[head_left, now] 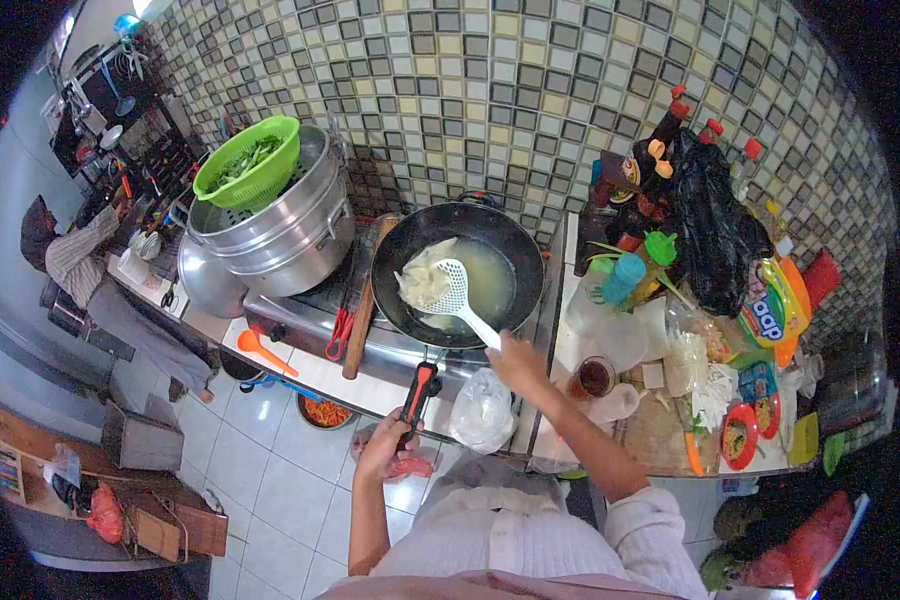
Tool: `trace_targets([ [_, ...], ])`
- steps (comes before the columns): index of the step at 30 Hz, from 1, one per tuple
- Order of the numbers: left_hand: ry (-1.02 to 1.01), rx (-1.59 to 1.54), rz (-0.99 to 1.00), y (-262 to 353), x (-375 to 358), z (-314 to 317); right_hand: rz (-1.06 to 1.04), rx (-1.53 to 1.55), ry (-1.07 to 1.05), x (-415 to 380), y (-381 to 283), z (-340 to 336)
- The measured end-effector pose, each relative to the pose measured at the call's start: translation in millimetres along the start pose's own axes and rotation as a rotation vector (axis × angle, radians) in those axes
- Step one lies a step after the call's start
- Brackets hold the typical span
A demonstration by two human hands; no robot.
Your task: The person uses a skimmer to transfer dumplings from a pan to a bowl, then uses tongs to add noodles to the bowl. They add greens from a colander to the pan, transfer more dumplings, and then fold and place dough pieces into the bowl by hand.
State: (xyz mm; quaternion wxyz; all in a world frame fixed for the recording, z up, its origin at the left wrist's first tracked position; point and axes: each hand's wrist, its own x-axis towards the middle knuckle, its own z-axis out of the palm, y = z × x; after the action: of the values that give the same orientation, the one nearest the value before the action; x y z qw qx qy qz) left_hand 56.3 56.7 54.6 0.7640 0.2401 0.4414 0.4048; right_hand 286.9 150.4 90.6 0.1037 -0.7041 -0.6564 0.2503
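our left hand (388,440) clamps the heavy wok (458,272) handle; right hand (515,360) grips the light, stiff slotted spatula (454,291) over soft dough.

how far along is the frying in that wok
Done: oil is in the wok and pale sheets already lie in it. In hand: the right hand works a white slotted spatula over them while the left hand grips the wok handle. Left: the pieces look pale, not browned, and none are lifted out.
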Motion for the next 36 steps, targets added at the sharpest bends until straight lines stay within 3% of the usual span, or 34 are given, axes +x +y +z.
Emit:
trace_targets([
  [6,-0.009,-0.015,0.003,-3,0,-3,-0.144,0.165,0.161,19,-3,9],
  [10,0.005,-0.006,0.003,-6,5,-6,-0.105,0.144,0.223,31,3,2],
  [36,-0.038,-0.053,-0.022,-1,3,-3,-0.109,0.079,0.231,17,-3,-1],
])
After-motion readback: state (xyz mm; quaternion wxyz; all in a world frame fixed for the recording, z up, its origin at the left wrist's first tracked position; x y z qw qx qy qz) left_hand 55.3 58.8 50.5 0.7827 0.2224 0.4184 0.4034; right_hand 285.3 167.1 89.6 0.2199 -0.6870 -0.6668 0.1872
